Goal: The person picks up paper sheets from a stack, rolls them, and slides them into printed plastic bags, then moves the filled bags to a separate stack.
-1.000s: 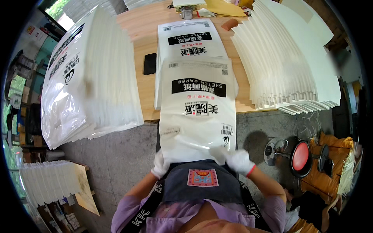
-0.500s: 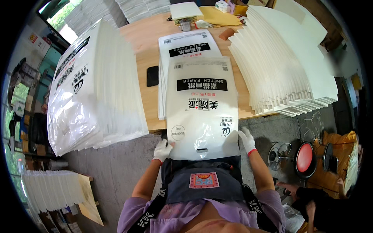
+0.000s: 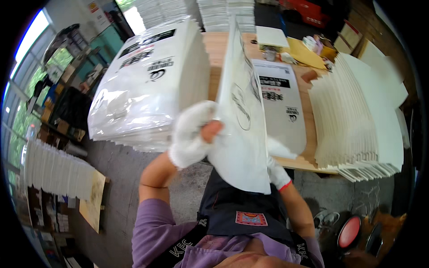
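A white plastic-wrapped pack of sketch paper [image 3: 243,107] is tipped up almost on edge before me, seen along its narrow side. My left hand [image 3: 193,134], in a white knit glove with the thumb tip bare, is closed around the pack's left edge. At the lower right edge of the pack is my gloved right hand [image 3: 278,174]; the pack hides its fingers. Beyond, a similar printed pack [image 3: 282,100] lies flat on the wooden table [image 3: 215,47].
A tall stack of wrapped packs [image 3: 147,89] fills the table's left side. Fanned white sheets [image 3: 344,116] lie on the right. A tape-like metal item [image 3: 269,53] and a yellow envelope [image 3: 306,52] sit at the back. A red-seated stool [image 3: 349,232] stands at lower right.
The pack went from lying flat across the table edge to standing tilted on edge. My left hand rose with its left edge. The view shifted leftward.
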Demonstrator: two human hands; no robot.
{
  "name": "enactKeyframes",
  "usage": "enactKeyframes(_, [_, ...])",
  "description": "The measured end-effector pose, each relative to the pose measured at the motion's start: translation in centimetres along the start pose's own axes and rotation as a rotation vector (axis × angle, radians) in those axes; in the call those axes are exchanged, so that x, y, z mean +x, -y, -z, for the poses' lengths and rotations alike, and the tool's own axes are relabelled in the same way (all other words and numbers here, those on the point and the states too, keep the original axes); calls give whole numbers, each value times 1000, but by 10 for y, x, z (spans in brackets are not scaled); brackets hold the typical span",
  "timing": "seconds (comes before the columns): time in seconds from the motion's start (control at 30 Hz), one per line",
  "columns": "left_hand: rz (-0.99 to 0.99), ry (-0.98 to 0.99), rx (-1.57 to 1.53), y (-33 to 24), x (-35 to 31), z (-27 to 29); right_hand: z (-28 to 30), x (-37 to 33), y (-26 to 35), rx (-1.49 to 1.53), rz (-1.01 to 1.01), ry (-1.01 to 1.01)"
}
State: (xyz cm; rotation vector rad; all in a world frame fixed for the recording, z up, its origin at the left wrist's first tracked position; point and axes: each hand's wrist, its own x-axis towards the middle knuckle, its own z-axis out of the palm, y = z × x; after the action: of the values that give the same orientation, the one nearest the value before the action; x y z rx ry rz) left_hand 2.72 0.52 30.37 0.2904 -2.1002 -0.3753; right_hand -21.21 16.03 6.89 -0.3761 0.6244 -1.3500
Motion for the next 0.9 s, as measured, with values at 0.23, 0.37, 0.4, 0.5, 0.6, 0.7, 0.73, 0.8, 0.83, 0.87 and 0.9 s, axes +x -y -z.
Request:
enactKeyframes(0.23, [82, -772, -69, 31, 44, 206, -163, 162, 106, -471, 282, 161])
enactKeyframes(0.37, [380, -725, 328, 99, 25, 317, -253, 221, 123, -653, 229, 262])
enactKeyframes(0.4, [371, -605, 371, 126, -7, 356, -270, 222, 115, -711, 192, 285])
enactKeyframes(0.5, [544, -525, 833, 188, -128, 381, -298, 219, 101, -861, 105, 293])
enactKeyframes(0.6, [663, -880, 265, 197, -159, 240, -267, 204, 118, -857, 66, 203])
enactKeyframes(0.7, [994, -1206, 78, 190, -225, 162, -219, 172, 114, -719, 110, 288])
enactKeyframes(0.73, [1025, -1145, 147, 209, -282, 152, -202, 157, 104, -748, 144, 287])
enactKeyframes(0.8, [1232, -1007, -118, 200, -345, 71, -154, 114, 101, -844, 104, 209])
enactKeyframes(0.83, [1417, -839, -155, 206, -382, 46, -142, 91, 109, -1018, 150, 132])
enactKeyframes(0.87, [1406, -618, 44, 180, -377, -5, -125, 62, 117, -1191, 176, 22])
enactKeyframes(0.9, [1539, -649, -299, 171, -376, -41, -115, 32, 128, -1363, 195, -69])
